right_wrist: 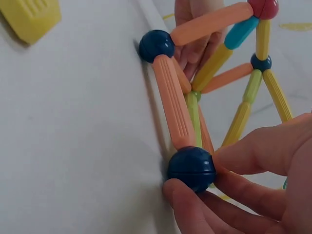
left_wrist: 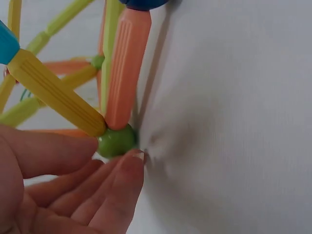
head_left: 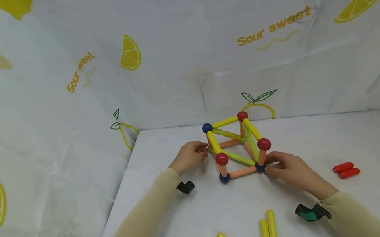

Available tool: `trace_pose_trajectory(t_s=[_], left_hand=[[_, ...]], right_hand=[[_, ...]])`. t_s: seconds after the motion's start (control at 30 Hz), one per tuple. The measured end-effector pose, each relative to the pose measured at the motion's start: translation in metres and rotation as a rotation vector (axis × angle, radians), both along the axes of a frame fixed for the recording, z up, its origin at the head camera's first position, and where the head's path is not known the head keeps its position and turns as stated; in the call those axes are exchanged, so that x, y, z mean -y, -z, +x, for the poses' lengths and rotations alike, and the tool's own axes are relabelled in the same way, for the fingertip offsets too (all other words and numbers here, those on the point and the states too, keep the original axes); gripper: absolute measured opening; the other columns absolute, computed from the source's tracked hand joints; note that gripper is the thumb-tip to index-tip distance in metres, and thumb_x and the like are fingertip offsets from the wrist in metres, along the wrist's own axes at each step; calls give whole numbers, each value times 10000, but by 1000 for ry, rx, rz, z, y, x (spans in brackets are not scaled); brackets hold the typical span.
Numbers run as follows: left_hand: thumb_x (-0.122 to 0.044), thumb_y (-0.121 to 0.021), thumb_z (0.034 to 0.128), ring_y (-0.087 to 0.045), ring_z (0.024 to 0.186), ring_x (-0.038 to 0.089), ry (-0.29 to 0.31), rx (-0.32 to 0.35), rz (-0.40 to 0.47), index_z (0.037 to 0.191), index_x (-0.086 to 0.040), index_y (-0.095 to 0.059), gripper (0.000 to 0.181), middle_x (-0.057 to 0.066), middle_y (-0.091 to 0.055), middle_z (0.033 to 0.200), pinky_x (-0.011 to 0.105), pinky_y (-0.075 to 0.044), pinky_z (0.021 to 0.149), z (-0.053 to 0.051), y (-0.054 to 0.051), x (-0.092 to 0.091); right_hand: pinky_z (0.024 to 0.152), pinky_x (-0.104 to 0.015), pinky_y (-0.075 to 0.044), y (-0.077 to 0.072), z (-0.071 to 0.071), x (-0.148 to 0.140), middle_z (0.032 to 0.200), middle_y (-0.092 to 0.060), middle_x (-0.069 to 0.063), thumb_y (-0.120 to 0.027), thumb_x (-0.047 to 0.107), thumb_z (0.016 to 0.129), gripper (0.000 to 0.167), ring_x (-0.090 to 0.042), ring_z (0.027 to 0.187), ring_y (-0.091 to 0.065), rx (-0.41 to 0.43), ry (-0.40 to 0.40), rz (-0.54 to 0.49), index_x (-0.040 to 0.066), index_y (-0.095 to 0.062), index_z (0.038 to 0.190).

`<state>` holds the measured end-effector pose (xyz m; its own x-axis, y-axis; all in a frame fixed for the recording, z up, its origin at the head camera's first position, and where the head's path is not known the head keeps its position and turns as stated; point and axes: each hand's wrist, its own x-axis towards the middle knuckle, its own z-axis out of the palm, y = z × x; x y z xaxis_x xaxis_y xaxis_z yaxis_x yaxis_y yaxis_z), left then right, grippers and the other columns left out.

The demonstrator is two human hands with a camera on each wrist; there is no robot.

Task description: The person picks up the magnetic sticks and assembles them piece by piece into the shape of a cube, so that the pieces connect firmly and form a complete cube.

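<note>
A box-shaped frame of toy building rods and balls stands on the white table, with yellow rods point(head_left: 225, 122) along its top and orange rods point(head_left: 242, 172) at the base and uprights. On its left side my left hand point(head_left: 190, 156) pinches a green ball point(left_wrist: 117, 141) at a bottom corner between thumb and fingers. My right hand point(head_left: 292, 171) pinches a dark blue ball point(right_wrist: 192, 169) at the near right bottom corner. Red balls point(head_left: 264, 144) cap several upper corners. A cyan rod end point(right_wrist: 242, 33) meets a yellow piece in the right wrist view.
Two short red rods point(head_left: 349, 172) lie at the right of the table point(head_left: 376, 134). Three loose yellow rods point(head_left: 272, 229) lie near the front, one apart from the others. A lemon-printed white sheet point(head_left: 178, 88) hangs behind and at the left.
</note>
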<state>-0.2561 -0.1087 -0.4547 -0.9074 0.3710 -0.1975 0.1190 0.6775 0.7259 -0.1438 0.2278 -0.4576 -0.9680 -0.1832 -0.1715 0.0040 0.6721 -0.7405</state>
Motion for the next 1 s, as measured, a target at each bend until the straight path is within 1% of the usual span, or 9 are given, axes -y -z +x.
trace_pose_trajectory(t_s=[0.23, 0.3, 0.37, 0.47, 0.57, 0.67, 0.77, 0.9, 1.0], left_hand=[[-287, -619, 1099, -590, 1464, 262, 54, 93, 70, 1565, -206, -576, 475, 4, -645, 1547, 496, -475, 1220, -11, 8, 14], [-298, -619, 1097, -590, 1462, 257, 55, 91, 66, 1570, -203, -569, 485, 8, -643, 1548, 494, -476, 1220, -9, 10, 17], [-294, -621, 1096, -619, 1423, 252, 50, 76, 45, 1556, -178, -581, 476, 26, -655, 1528, 478, -506, 1193, -1, 8, 22], [-268, -636, 1091, -694, 1286, 227, 69, -3, -21, 1474, -124, -653, 410, 46, -717, 1420, 430, -576, 1099, 21, 3, 31], [-242, -662, 1081, -722, 1151, 170, 141, -97, -91, 1374, -108, -725, 329, 25, -769, 1298, 372, -606, 1020, 54, -4, 38], [-243, -714, 1054, -711, 1088, 92, 270, -180, -148, 1314, -135, -765, 286, -28, -787, 1220, 297, -598, 994, 89, -9, 39], [-274, -771, 1020, -694, 1096, 16, 437, -202, -163, 1304, -183, -775, 298, -92, -777, 1214, 212, -566, 1001, 118, -12, 35], [-313, -817, 985, -675, 1079, -44, 627, -194, -141, 1289, -211, -780, 324, -140, -761, 1194, 123, -517, 978, 145, -12, 26], [-342, -845, 958, -650, 1060, -76, 700, -207, -152, 1280, -221, -783, 350, -160, -753, 1179, 92, -486, 975, 157, -9, 20]], right_hand=[[886, -450, -648, 3, 2, 16, 1356, -708, -192, -705, 251, 1039, 392, -265, 1083, -742, -9, 5, 7, 48, -656, 1371], [894, -453, -647, 3, 3, 17, 1364, -706, -189, -702, 257, 1043, 393, -276, 1095, -740, -10, 6, 18, 56, -655, 1378], [904, -465, -647, 3, 4, 17, 1381, -695, -203, -699, 262, 1049, 413, -300, 1119, -737, -10, 4, 23, 48, -644, 1397], [919, -473, -647, 2, 6, 18, 1407, -680, -213, -697, 264, 1052, 442, -327, 1152, -730, -5, 2, 27, 39, -623, 1426], [910, -473, -651, 0, 8, 19, 1401, -681, -223, -700, 252, 1050, 449, -338, 1151, -726, -9, -1, 33, 20, -617, 1426], [892, -459, -653, -1, 10, 20, 1378, -693, -217, -702, 252, 1048, 434, -332, 1136, -720, -13, -6, 46, 17, -630, 1407], [879, -448, -651, -1, 11, 20, 1361, -705, -205, -705, 257, 1048, 422, -324, 1126, -715, -20, -12, 63, 23, -642, 1394], [873, -451, -645, -1, 11, 20, 1359, -711, -197, -701, 262, 1051, 415, -313, 1113, -712, -36, -21, 74, 32, -649, 1392], [888, -474, -641, -1, 10, 23, 1363, -707, -208, -693, 258, 1054, 411, -320, 1111, -709, -53, -34, 73, 28, -648, 1391]])
